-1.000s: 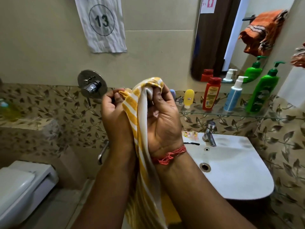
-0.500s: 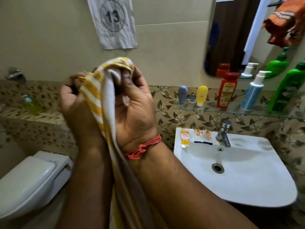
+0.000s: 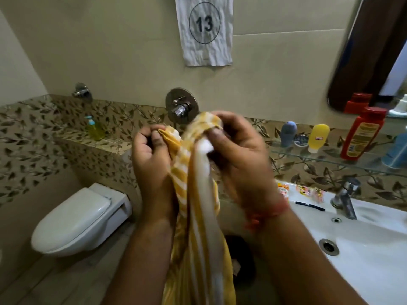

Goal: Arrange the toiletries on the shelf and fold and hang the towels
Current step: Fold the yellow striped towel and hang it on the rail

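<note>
A yellow and white striped towel hangs down between my forearms in the middle of the view. My left hand grips its top edge on the left, and my right hand grips the bunched top just beside it. A glass shelf at the right carries a grey-blue bottle, a yellow tube, a red bottle and part of a blue bottle.
A white sink with a tap sits at the lower right, small sachets on its rim. A white toilet stands at the lower left. A shower valve and a ledge with a green pump bottle are on the wall.
My hands have dropped lower and spread slightly apart along the towel's top edge. The view has swung left, so the green bottles and orange towel have left the frame.
</note>
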Action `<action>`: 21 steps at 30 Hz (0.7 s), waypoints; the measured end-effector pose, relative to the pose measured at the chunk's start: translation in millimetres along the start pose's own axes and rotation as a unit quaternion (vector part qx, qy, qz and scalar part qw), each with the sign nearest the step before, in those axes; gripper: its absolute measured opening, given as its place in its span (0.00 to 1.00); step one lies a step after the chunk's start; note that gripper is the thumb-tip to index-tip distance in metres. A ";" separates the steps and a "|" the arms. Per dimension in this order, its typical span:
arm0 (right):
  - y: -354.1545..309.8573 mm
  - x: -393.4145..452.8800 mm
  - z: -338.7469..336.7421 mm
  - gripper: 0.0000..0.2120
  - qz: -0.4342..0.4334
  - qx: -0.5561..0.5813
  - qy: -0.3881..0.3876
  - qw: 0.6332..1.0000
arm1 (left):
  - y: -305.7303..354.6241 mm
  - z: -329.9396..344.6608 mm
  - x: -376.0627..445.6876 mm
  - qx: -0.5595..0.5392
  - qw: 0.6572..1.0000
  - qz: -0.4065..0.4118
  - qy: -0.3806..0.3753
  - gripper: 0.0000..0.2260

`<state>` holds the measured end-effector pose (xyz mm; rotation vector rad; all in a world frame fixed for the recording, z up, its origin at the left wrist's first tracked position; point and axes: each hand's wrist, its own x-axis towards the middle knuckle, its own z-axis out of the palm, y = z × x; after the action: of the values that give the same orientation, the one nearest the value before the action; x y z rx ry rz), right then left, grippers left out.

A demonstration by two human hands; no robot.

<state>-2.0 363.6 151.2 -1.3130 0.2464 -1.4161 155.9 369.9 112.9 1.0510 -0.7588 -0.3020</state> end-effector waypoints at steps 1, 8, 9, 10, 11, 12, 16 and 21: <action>-9.6 -9.6 -6.6 0.07 -0.009 -0.069 -0.069 0.995 | -3.9 -1.6 0.8 0.003 1.000 -0.019 0.016 0.16; -45.3 -47.2 -138.5 0.18 0.166 -0.666 -0.249 0.683 | -50.3 7.9 -3.8 0.015 0.993 -0.111 0.043 0.14; -48.8 -54.5 -148.7 0.18 0.184 -0.679 -0.234 0.671 | -55.0 12.0 -4.4 0.019 0.991 -0.121 0.049 0.13; -52.3 -62.4 -158.9 0.17 0.196 -0.687 -0.212 0.667 | -58.8 17.2 -5.7 0.014 0.990 -0.132 0.053 0.13; -55.7 -69.6 -169.7 0.16 0.204 -0.693 -0.191 0.664 | -62.0 22.1 -7.4 0.012 0.988 -0.142 0.057 0.13; -57.9 -75.8 -180.0 0.15 0.198 -0.691 -0.170 0.674 | -65.0 26.2 -9.0 0.006 0.987 -0.149 0.058 0.12; -69.6 -103.5 -213.6 0.14 0.147 -0.718 -0.110 0.672 | -70.0 51.3 -26.9 0.006 0.985 -0.168 0.044 0.13; -91.7 -133.9 -246.5 0.12 0.080 -0.766 -0.002 0.637 | -70.2 77.8 -51.7 0.041 0.989 -0.143 0.002 0.13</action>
<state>-281.8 377.9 58.4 -2.4807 1.8179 -0.8181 73.9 313.0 52.1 1.2406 -0.6201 -0.5166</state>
